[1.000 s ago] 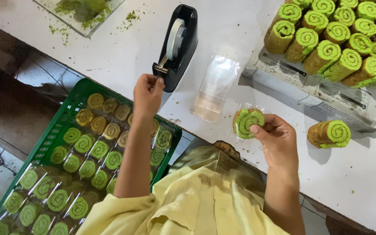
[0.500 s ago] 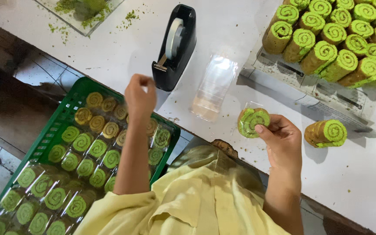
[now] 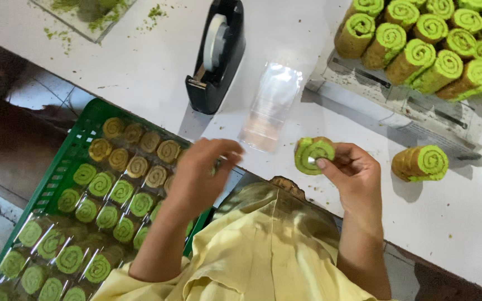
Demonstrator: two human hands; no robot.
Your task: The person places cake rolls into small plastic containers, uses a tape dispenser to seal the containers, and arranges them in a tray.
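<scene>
My right hand [image 3: 355, 175] holds a green swirl cake roll [image 3: 312, 155] in clear wrap against the white table [image 3: 140, 72], thumb pressing on its face. My left hand [image 3: 199, 175] hovers, blurred, over the table's near edge just left of the roll, fingers pinched on what looks like a small piece of clear tape. A black tape dispenser [image 3: 217, 56] stands behind it. A stack of clear plastic bags [image 3: 271, 106] lies between the dispenser and the roll.
A green crate [image 3: 57, 173] filled with several wrapped rolls sits below the table at the left. Many unwrapped green rolls [image 3: 419, 50] are piled on a tray at the back right. One lone roll [image 3: 422, 163] lies right of my right hand. Green crumbs [image 3: 93, 14] are scattered at the far left.
My left hand has left the tape dispenser and come down and right toward the roll. My right hand has kept the roll in nearly the same place.
</scene>
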